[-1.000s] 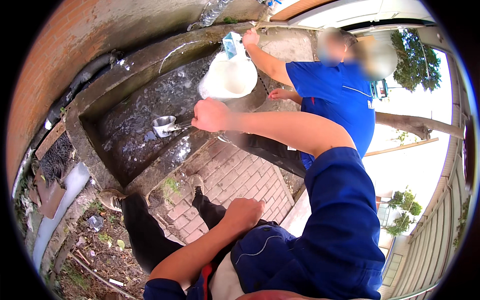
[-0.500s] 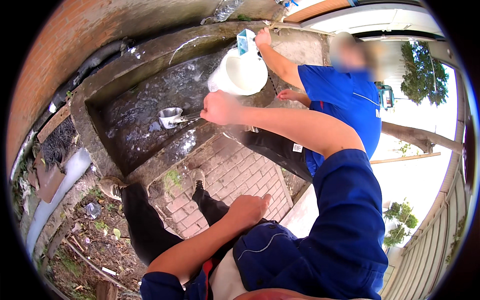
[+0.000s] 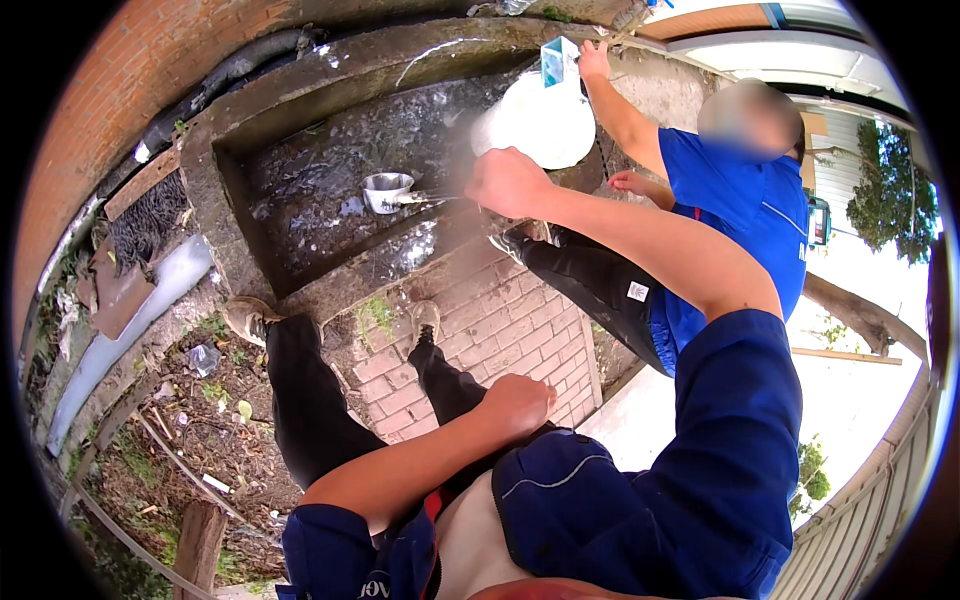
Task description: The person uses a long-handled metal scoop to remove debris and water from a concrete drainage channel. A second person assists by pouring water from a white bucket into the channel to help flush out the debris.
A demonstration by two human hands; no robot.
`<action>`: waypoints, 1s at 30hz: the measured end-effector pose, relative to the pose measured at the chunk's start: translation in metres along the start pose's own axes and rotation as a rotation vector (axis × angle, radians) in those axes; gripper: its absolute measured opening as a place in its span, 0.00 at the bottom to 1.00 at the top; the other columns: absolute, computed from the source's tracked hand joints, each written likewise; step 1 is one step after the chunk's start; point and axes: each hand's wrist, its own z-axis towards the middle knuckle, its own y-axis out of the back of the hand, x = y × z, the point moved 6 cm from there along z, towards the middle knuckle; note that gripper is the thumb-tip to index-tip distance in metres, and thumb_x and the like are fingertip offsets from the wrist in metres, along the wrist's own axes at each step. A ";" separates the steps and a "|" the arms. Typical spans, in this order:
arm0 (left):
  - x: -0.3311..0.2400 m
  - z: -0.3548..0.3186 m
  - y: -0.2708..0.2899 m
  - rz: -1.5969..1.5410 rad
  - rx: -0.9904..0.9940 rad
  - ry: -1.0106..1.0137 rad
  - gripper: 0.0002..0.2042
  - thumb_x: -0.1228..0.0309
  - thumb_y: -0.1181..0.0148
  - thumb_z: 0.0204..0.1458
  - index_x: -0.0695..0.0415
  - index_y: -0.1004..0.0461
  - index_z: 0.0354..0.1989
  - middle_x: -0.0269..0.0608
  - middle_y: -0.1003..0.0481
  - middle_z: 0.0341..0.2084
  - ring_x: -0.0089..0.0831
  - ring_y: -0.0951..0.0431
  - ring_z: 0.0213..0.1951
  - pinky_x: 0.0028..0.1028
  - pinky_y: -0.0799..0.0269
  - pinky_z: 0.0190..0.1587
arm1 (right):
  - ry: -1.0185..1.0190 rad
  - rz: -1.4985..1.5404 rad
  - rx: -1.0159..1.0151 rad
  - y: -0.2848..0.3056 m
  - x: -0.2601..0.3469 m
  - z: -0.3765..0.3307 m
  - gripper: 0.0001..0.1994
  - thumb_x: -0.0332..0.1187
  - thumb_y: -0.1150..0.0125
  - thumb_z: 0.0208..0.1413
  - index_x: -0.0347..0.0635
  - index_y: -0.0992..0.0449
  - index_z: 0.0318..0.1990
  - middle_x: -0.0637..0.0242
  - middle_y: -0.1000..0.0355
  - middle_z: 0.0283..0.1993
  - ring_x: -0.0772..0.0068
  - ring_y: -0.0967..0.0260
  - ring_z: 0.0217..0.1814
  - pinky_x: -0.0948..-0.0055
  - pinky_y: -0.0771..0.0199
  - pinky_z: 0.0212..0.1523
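My right hand (image 3: 510,183), its arm stretched forward, is closed round the thin handle of a metal dipper (image 3: 388,192). The dipper's cup hangs over the wet stone trough (image 3: 262,250). Just beyond my right hand is a large white bucket (image 3: 548,122). Near my lap, my left hand (image 3: 522,405) is curled into a fist with no object visible in it. A co-worker's hand (image 3: 594,60) is at a small square container with bluish sides (image 3: 560,62), above the bucket's rim.
A co-worker in a blue shirt (image 3: 740,205) stands close on the right. Brick paving (image 3: 490,330) lies in front of the trough. At left are soil with litter (image 3: 215,430), a curved pale sheet (image 3: 130,335) and a brush-like dark bundle (image 3: 148,222). A brick wall (image 3: 130,100) rises behind.
The whole view has shifted, so the trough, bucket and dipper appear farther right and higher. My right hand still grips the dipper. My left thumb, sticking out before, now looks tucked in.
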 end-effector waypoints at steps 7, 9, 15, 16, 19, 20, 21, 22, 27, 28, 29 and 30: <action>-0.005 0.004 0.000 -0.007 0.005 0.002 0.12 0.66 0.53 0.60 0.60 0.25 0.37 0.52 0.20 0.25 0.50 0.17 0.29 0.47 0.23 0.31 | 0.007 -0.020 0.012 -0.005 -0.012 0.004 0.17 0.42 0.39 0.54 0.34 0.16 0.30 0.45 0.20 0.34 0.42 0.21 0.41 0.52 0.19 0.46; -0.005 0.006 0.003 0.019 -0.022 -0.004 0.13 0.66 0.54 0.61 0.61 0.25 0.37 0.52 0.20 0.25 0.50 0.17 0.29 0.47 0.23 0.31 | 0.012 -0.003 -0.018 -0.005 -0.015 0.002 0.17 0.42 0.39 0.54 0.35 0.16 0.30 0.47 0.20 0.33 0.43 0.21 0.40 0.53 0.21 0.45; -0.004 0.012 -0.009 0.021 0.030 0.005 0.13 0.66 0.53 0.61 0.60 0.24 0.36 0.52 0.20 0.25 0.50 0.18 0.29 0.48 0.23 0.32 | 0.020 0.004 -0.048 -0.002 -0.018 0.000 0.17 0.41 0.39 0.54 0.33 0.17 0.29 0.44 0.21 0.34 0.41 0.21 0.40 0.52 0.20 0.45; -0.004 0.011 -0.007 0.020 0.022 -0.005 0.12 0.66 0.53 0.60 0.59 0.24 0.35 0.52 0.20 0.25 0.50 0.18 0.28 0.48 0.24 0.32 | 0.034 -0.010 -0.050 -0.003 -0.017 0.002 0.17 0.41 0.39 0.54 0.33 0.17 0.29 0.44 0.21 0.33 0.41 0.21 0.40 0.51 0.20 0.45; -0.001 0.003 -0.001 -0.026 -0.025 -0.014 0.12 0.66 0.51 0.58 0.58 0.23 0.33 0.52 0.20 0.24 0.51 0.19 0.28 0.49 0.24 0.32 | 0.048 -0.029 -0.032 -0.004 -0.004 0.011 0.18 0.43 0.41 0.52 0.32 0.18 0.27 0.43 0.22 0.30 0.39 0.22 0.37 0.50 0.21 0.45; 0.002 0.003 -0.007 -0.063 -0.048 -0.013 0.12 0.65 0.51 0.57 0.58 0.23 0.32 0.52 0.21 0.24 0.51 0.19 0.28 0.49 0.25 0.32 | 0.058 -0.012 -0.044 -0.006 -0.003 0.010 0.18 0.42 0.42 0.52 0.32 0.18 0.27 0.43 0.22 0.30 0.40 0.22 0.37 0.50 0.21 0.43; 0.006 0.002 -0.014 -0.103 -0.075 -0.003 0.12 0.65 0.50 0.57 0.57 0.22 0.31 0.52 0.21 0.23 0.52 0.19 0.28 0.49 0.25 0.32 | 0.065 0.009 -0.042 -0.003 0.003 0.004 0.18 0.42 0.44 0.53 0.33 0.18 0.28 0.44 0.22 0.30 0.40 0.22 0.36 0.51 0.21 0.42; 0.010 0.004 -0.025 -0.126 -0.090 -0.018 0.11 0.65 0.49 0.55 0.56 0.22 0.30 0.52 0.21 0.23 0.52 0.19 0.28 0.49 0.25 0.32 | 0.068 0.005 -0.085 -0.005 -0.002 0.001 0.14 0.40 0.39 0.52 0.35 0.18 0.29 0.48 0.24 0.25 0.45 0.24 0.29 0.57 0.23 0.37; 0.013 0.007 -0.032 -0.124 -0.180 0.013 0.10 0.66 0.46 0.52 0.55 0.19 0.26 0.49 0.21 0.22 0.50 0.19 0.28 0.48 0.25 0.30 | 0.053 0.070 -0.112 -0.008 -0.012 -0.003 0.12 0.34 0.37 0.53 0.31 0.19 0.30 0.50 0.23 0.24 0.58 0.23 0.25 0.63 0.24 0.32; 0.017 0.010 -0.034 -0.119 -0.219 0.024 0.11 0.66 0.46 0.52 0.55 0.19 0.25 0.49 0.21 0.22 0.50 0.19 0.28 0.48 0.25 0.30 | 0.007 0.051 -0.055 -0.009 -0.009 0.001 0.12 0.34 0.37 0.54 0.30 0.19 0.30 0.52 0.23 0.23 0.63 0.24 0.21 0.65 0.25 0.29; 0.020 0.011 -0.036 -0.111 -0.253 0.034 0.11 0.66 0.45 0.52 0.55 0.19 0.24 0.49 0.21 0.22 0.50 0.19 0.28 0.48 0.25 0.30 | 0.008 0.074 -0.057 -0.011 -0.003 0.001 0.12 0.34 0.37 0.53 0.31 0.19 0.29 0.51 0.23 0.23 0.59 0.23 0.23 0.64 0.24 0.31; 0.018 0.011 -0.031 -0.064 -0.266 0.008 0.11 0.66 0.44 0.50 0.56 0.19 0.23 0.48 0.20 0.22 0.49 0.18 0.28 0.48 0.25 0.28 | 0.002 0.094 -0.063 -0.011 0.001 0.000 0.11 0.34 0.37 0.52 0.31 0.19 0.29 0.51 0.23 0.23 0.55 0.23 0.25 0.63 0.24 0.32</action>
